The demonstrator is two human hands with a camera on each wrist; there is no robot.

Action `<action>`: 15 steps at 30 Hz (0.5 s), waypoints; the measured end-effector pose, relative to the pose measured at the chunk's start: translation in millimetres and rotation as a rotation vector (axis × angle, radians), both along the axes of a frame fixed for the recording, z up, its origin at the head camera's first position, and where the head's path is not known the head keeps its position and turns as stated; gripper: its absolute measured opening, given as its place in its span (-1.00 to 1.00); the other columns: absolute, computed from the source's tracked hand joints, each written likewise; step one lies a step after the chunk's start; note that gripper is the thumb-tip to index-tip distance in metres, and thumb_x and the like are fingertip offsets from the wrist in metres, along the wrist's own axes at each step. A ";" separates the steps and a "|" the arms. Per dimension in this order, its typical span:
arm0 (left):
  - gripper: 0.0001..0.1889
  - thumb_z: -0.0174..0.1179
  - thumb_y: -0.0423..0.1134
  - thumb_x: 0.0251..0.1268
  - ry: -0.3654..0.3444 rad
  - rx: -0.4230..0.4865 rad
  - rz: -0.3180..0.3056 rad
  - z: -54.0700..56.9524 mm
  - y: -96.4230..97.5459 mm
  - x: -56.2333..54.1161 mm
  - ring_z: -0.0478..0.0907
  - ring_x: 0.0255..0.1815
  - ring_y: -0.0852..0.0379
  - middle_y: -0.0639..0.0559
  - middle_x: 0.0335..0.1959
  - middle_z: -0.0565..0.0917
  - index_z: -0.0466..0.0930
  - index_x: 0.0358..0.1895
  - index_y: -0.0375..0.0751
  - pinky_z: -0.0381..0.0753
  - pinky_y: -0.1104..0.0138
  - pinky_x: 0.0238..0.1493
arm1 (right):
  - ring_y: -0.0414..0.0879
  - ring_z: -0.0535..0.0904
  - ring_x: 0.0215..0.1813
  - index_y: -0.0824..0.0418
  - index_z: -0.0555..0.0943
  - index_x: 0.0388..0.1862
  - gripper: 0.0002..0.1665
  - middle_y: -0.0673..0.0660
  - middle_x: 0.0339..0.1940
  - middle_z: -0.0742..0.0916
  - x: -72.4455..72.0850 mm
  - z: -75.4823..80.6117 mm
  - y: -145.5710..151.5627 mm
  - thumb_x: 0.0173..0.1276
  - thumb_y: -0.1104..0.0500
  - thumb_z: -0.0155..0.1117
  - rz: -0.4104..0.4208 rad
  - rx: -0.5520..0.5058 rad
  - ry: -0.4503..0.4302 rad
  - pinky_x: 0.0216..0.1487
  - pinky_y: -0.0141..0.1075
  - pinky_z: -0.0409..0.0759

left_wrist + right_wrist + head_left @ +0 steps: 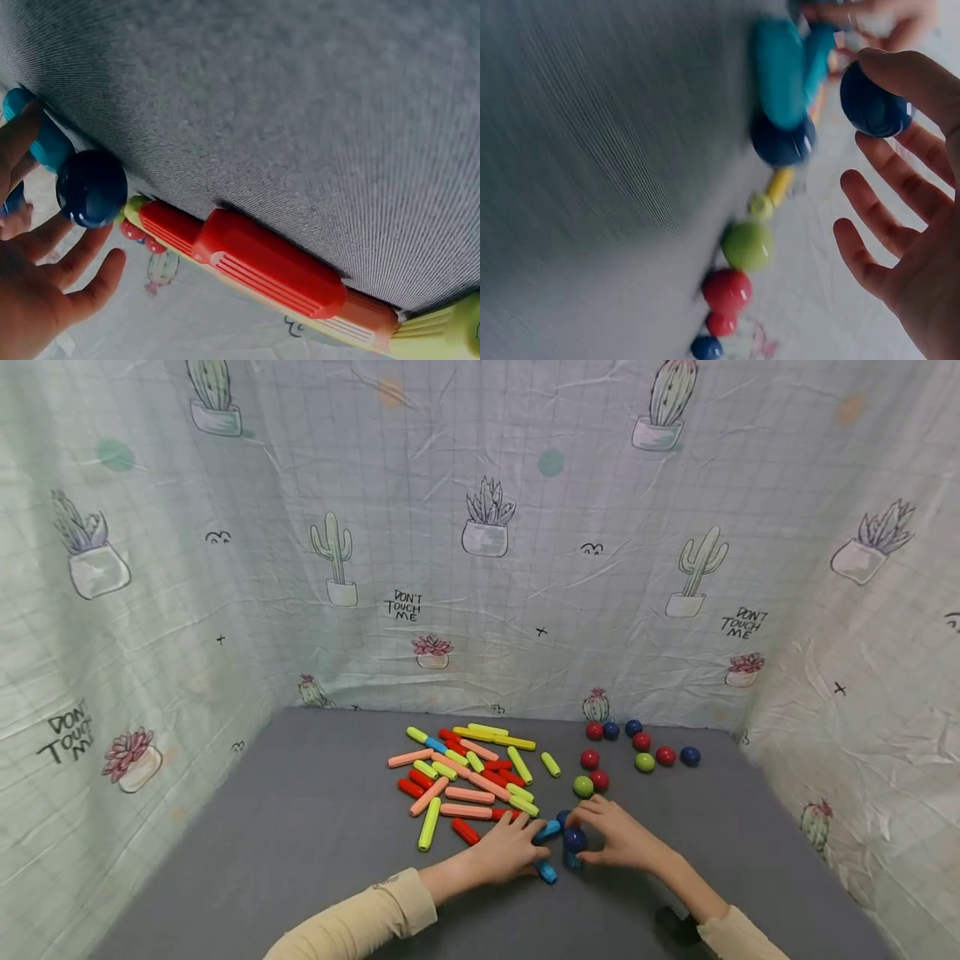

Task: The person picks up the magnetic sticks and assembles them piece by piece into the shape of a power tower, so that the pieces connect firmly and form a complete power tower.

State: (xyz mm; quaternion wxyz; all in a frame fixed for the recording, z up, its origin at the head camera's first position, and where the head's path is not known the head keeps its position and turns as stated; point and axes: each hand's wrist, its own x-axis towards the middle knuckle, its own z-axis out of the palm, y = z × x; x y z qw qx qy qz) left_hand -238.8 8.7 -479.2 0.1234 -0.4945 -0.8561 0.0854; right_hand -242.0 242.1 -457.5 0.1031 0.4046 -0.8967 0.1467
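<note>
Between its thumb and fingertips my right hand [618, 835] pinches a dark blue ball [876, 101], held off the table in the right wrist view. Below it are a blue stick [778, 71] and a second dark blue ball [784, 140]. Close by on the left, my left hand [506, 847] curves its fingers round another dark blue ball [91, 187], mostly hidden from the head view. That hand's thumb lies by a blue stick [546, 871], and a further blue stick [549, 831] lies at its fingertips.
Red, yellow, green and salmon sticks [468, 795] lie scattered left of and beyond my hands. Red balls [590, 760], green balls [644, 762] and dark blue balls [690, 756] sit at the back right. A cactus-print cloth [487, 602] rises behind the grey table [315, 852].
</note>
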 end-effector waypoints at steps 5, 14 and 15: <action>-0.76 0.01 0.12 0.20 0.056 0.018 0.003 -2.3 1.6 0.4 0.40 -0.02 0.08 0.07 0.07 0.50 0.49 -0.09 0.27 0.41 0.25 -0.08 | -0.28 0.35 -0.20 -0.06 0.46 -0.24 -0.54 -0.18 -0.29 0.54 12.2 -16.0 -7.0 -0.13 -0.04 0.45 0.026 0.034 -0.006 -0.24 -0.28 0.35; -0.76 0.05 0.10 0.18 0.070 0.050 -0.008 -3.1 2.6 -1.1 0.40 -0.08 0.12 0.09 -0.01 0.53 0.47 -0.12 0.20 0.38 0.30 -0.13 | -0.36 0.22 -0.35 -0.03 0.38 -0.36 -0.49 -0.20 -0.42 0.44 15.2 -20.6 -13.1 -0.18 -0.16 0.45 0.054 0.006 0.016 -0.29 -0.44 0.15; -0.76 0.06 0.10 0.18 0.071 0.048 -0.007 -3.0 2.9 -1.2 0.40 -0.08 0.12 0.09 -0.01 0.52 0.46 -0.13 0.19 0.39 0.30 -0.13 | -0.37 0.20 -0.36 -0.03 0.37 -0.37 -0.48 -0.21 -0.44 0.42 15.1 -20.7 -13.1 -0.18 -0.17 0.44 0.053 0.006 0.015 -0.30 -0.44 0.14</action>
